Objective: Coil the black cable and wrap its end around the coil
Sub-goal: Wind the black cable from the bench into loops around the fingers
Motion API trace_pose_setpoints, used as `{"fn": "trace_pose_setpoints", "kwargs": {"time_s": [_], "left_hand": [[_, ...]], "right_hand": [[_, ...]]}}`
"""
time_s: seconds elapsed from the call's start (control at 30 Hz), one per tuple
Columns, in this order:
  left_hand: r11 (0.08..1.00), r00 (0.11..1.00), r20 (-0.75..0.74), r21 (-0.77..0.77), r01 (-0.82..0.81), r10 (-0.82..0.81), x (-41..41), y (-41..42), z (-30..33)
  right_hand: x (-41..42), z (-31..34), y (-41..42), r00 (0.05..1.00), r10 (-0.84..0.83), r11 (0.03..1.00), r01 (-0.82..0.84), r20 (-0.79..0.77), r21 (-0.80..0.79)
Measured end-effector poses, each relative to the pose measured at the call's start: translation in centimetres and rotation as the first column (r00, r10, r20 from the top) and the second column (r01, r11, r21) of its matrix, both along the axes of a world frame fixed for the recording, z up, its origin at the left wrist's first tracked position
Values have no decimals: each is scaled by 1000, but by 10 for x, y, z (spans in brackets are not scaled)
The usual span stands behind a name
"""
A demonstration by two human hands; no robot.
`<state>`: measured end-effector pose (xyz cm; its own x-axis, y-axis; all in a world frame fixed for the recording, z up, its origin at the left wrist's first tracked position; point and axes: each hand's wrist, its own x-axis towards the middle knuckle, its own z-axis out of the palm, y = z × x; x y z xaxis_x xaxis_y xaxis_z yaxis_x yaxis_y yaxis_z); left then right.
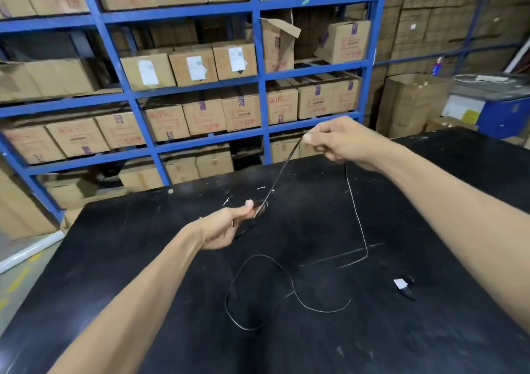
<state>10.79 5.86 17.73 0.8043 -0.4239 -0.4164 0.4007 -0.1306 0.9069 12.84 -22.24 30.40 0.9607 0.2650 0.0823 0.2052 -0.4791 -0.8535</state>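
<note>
A thin black cable (282,170) runs taut between my two hands above the black table (430,330). My left hand (229,227) is closed around one end of it, low and near the table's middle. Higher and to the right, my right hand (341,141) pinches the cable between thumb and fingers. From the right hand the rest of the cable hangs down, bends at the table and lies in loose curves (289,284) in front of me. A small black plug with a white tag (403,284) lies on the table at the right; whether it belongs to the cable cannot be told.
Blue metal shelving (258,81) packed with cardboard boxes stands right behind the table's far edge. More boxes are stacked at the back right beside a blue and white machine (493,107). The floor shows past the table's left edge.
</note>
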Motion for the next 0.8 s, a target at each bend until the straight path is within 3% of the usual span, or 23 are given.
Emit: {"fn": "trace_pose_setpoints", "kwargs": {"time_s": [0.2,0.3,0.37,0.43,0.53,0.67,0.8], "left_hand": [[952,992,-57,-292,93,-114,-25,-36,10],[921,978,-44,-348,176,-204,-30,-44,10],[916,968,-63,-343,207,-242,-31,-45,4],[920,972,-85,-350,177,-220,-30,-40,-3],[920,982,-140,-387,66,-129,-28,-30,-12],[914,964,-136,-370,166,-230,-34,-33,-12],[834,930,-53,-462,301,-365,-42,-46,-2]], "right_hand": [[41,-12,-4,956,-290,956,287,39,63],[41,-34,6,949,-304,950,296,82,99],[39,-41,13,920,-349,925,308,178,223],[36,-36,18,883,-368,896,252,293,367],[34,-23,19,842,-369,883,186,393,431],[42,-20,19,885,-272,942,163,379,294],[50,-32,24,938,-220,974,198,269,108]]}}
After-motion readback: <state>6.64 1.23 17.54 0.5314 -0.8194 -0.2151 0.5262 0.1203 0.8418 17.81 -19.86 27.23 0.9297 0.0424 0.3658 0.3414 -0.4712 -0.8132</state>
